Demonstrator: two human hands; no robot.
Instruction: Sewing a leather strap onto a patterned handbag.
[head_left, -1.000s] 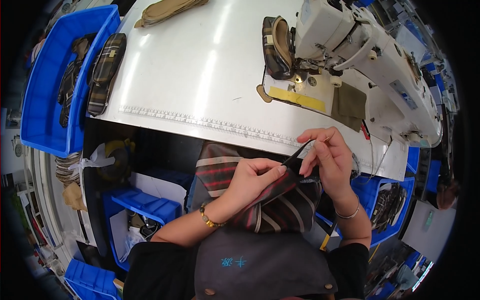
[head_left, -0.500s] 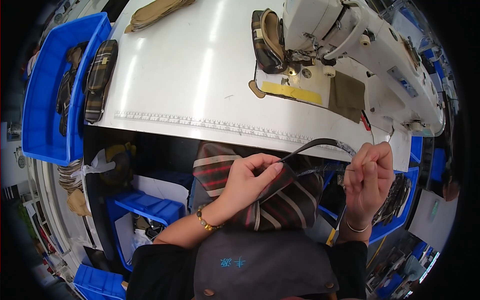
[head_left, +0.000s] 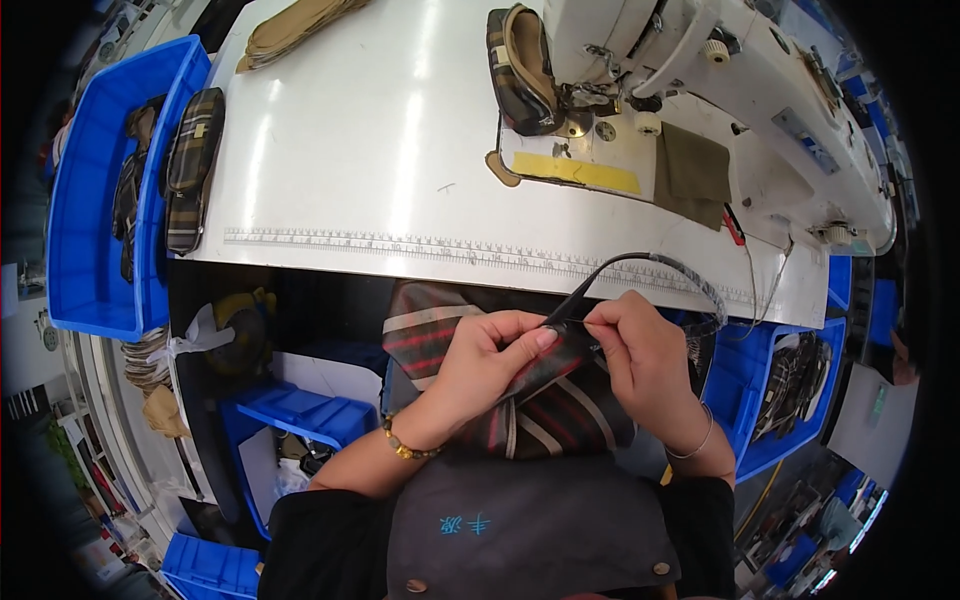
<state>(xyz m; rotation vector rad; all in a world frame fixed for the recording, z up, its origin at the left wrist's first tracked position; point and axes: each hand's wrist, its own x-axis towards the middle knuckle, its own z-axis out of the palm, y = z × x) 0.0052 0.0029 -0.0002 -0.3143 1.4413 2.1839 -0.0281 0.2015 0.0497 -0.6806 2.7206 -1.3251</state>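
Observation:
My left hand (head_left: 485,365) is closed, thumb and forefinger pinching the dark edge of brown fabric with red and beige stripes (head_left: 420,340) over my lap. A black strip (head_left: 610,262) runs from that pinch and loops up and rightward, partly wrapped in something clear or pale. My right hand (head_left: 645,355) is closed just right of the left one, its thumb and forefinger together on something thin, possibly a thread, too small to name. The fabric lies under both hands, below the table's front edge.
A white sewing machine (head_left: 770,120) stands at back right, a plaid pouch (head_left: 508,90) by its needle. On the white table (head_left: 340,150) lie tan pieces (head_left: 290,30), another plaid pouch (head_left: 190,165) and a printed ruler. Blue bins (head_left: 90,250) flank the table, with others below.
My right hand moved out to the right, then came back leftward beside my left hand. The black strip has risen into a wide loop. My left hand keeps its pinch.

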